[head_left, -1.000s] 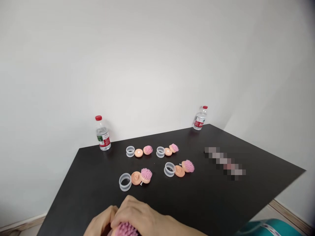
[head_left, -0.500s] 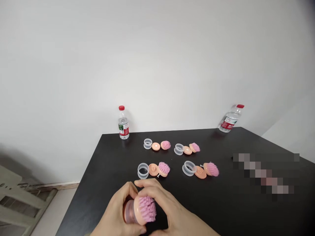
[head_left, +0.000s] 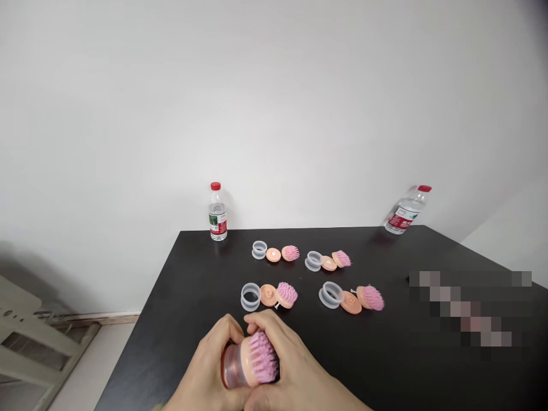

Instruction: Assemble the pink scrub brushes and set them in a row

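A round scrub brush (head_left: pixel 246 361) with pink bristles, a peach collar and a translucent ring body lies on its side between my hands, bristles facing right. My left hand (head_left: pixel 203 362) wraps around the ring end. Curled about the bristle end, my right hand (head_left: pixel 299 365) has its fingers on the peach collar and its thumb underneath. Beyond them on the black table lie brush parts in several groups: the nearest has a translucent ring (head_left: pixel 250 297), a peach disc (head_left: pixel 268 295) and a pink-bristled brush head (head_left: pixel 286 294). A small white pin sits by that head.
Another near group, with its ring (head_left: pixel 331 295), lies to the right. Two farther groups are behind. One water bottle (head_left: pixel 218 221) stands at the back left; a second bottle (head_left: pixel 402 217) leans on the wall. Pixelation covers something at the right.
My right hand has closed in around the bristle end, its fingers and thumb now on the collar. The brush has shifted slightly right and up in view.
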Motion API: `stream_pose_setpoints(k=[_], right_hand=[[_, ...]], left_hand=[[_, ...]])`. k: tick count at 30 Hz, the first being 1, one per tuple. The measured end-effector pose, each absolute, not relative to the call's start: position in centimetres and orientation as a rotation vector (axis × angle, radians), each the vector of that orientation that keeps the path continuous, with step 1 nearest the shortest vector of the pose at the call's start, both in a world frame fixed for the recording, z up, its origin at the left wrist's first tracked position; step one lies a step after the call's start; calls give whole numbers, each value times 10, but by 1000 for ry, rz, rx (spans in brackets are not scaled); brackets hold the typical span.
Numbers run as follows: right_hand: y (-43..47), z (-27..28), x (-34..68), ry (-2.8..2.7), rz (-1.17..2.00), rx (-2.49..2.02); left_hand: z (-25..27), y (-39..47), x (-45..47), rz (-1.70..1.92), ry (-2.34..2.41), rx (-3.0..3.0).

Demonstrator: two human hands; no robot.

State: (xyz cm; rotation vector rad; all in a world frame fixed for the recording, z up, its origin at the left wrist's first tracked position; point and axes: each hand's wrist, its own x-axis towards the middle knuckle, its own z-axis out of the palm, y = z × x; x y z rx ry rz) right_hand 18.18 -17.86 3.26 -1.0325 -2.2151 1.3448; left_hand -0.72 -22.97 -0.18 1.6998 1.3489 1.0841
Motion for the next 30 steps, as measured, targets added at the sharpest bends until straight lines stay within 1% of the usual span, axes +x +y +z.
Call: stream_pose_setpoints(k=[2,7,13,16,20,23,25,27,30], right_hand=[[-179,32,181,-2213,1306,-1045],[-177,37,186,-2239,1386,-790],[-177,24,184,-2176,1298,-941],[-178,21,181,-2117,1241,-900],[-178,28,182,-2044,1307,-672],[-176,41,188,-1985,1316,-415],[-172,54,190,-1910,1280,-329],[-160,69,186,-1861,1234,-404],[-127,84,163,-1976,1055,-731]], left_hand=[[-3,-229,-7,1077,1341,1705],[-5,-229,-8,1098,1305,1653],[-4,-228,-8,1151,1287,1545],[-3,-227,-7,1126,1275,1523],[7,-229,-10,1050,1047,1334],[19,-235,-16,890,910,1217],[28,-239,-19,794,901,1174],[35,-243,-22,769,933,1146],[40,-244,-25,775,912,1152]])
